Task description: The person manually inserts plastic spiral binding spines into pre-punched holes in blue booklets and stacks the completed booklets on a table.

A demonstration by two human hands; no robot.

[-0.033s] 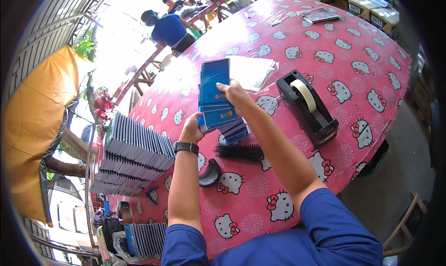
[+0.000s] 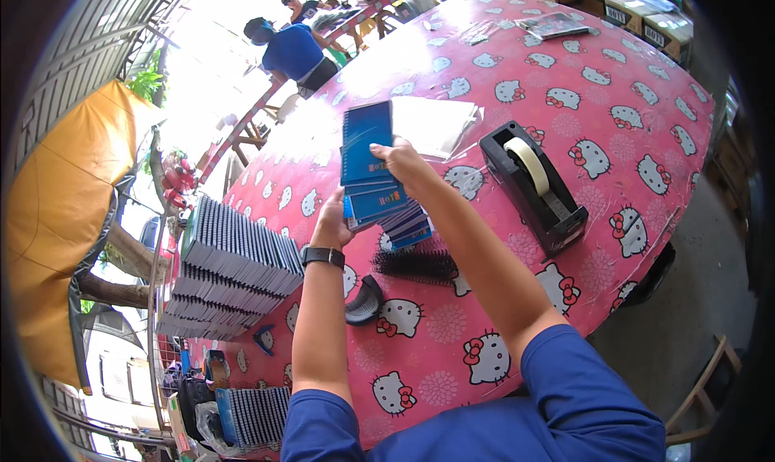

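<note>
Trainee: Identify the containers and their contents.

Technician: Cardboard boxes (image 2: 668, 34) stand beyond the far right edge of the counter (image 2: 622, 147); their contents are not visible. The black tape dispenser (image 2: 521, 197) carries one cream roll of tape (image 2: 527, 162).

Trainee: State the condition of the hands.

Technician: They are close together, neither spread. The right hand (image 2: 404, 163) is clamped on the upper blue spiral notebook (image 2: 367, 139), thumb flat on the cover. The left hand (image 2: 331, 220) grips the lower left edge of the fanned blue notebooks (image 2: 373, 205) directly below; its fingertips are hidden. All are located above the middle of the counter.

Trainee: List adjacent items and obstructions.

Technician: White sheets (image 2: 440, 123) lie behind the right hand. A black bristly bundle (image 2: 412, 264) and a black curved piece (image 2: 365, 302) lie nearer the body. Tall stacks of spiral notebooks (image 2: 234, 268) stand left of the left forearm. The right forearm crosses between the bundle and the dispenser, covering part of the counter.
</note>
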